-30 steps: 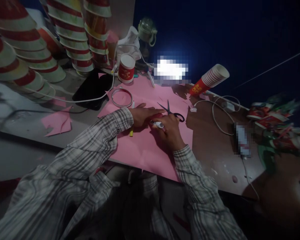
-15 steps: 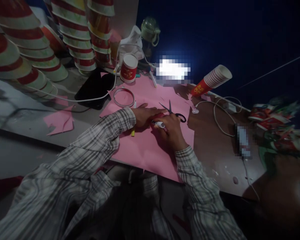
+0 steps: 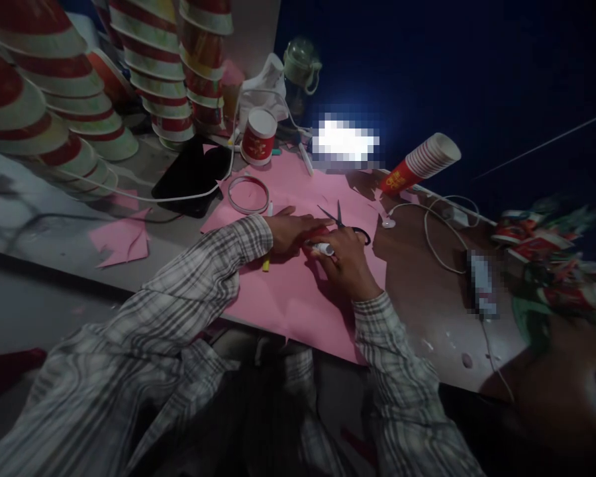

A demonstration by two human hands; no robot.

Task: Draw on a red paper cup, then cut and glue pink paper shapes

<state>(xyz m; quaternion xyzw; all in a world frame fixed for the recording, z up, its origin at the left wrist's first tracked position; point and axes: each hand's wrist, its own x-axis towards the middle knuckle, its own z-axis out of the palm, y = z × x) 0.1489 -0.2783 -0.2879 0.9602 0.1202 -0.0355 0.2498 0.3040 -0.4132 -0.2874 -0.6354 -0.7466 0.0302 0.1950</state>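
My left hand (image 3: pixel 293 233) lies with its fingers stretched out, pressing on something red (image 3: pixel 314 234) that is mostly hidden beneath it. Closed around a white marker-like pen (image 3: pixel 324 249), my right hand (image 3: pixel 350 262) works right beside the left fingers; the pen's tip is hard to see. Both hands are over a large pink paper sheet (image 3: pixel 288 298). A pen with a yellow end (image 3: pixel 265 264) sticks out from under my left wrist. Just beyond my right hand lie open scissors (image 3: pixel 340 215) with black handles.
A tape ring (image 3: pixel 248 194), a red paper cup (image 3: pixel 259 138) and a black tablet-like slab (image 3: pixel 193 175) sit behind the left hand. Tall cup stacks (image 3: pixel 151 73) rise at left. A tilted cup stack (image 3: pixel 422 162), cables and a blurred-out device (image 3: pixel 481 281) are at right.
The view has shifted slightly. My hands stay almost in place, the right hand and the white pen having turned a little over the red thing.
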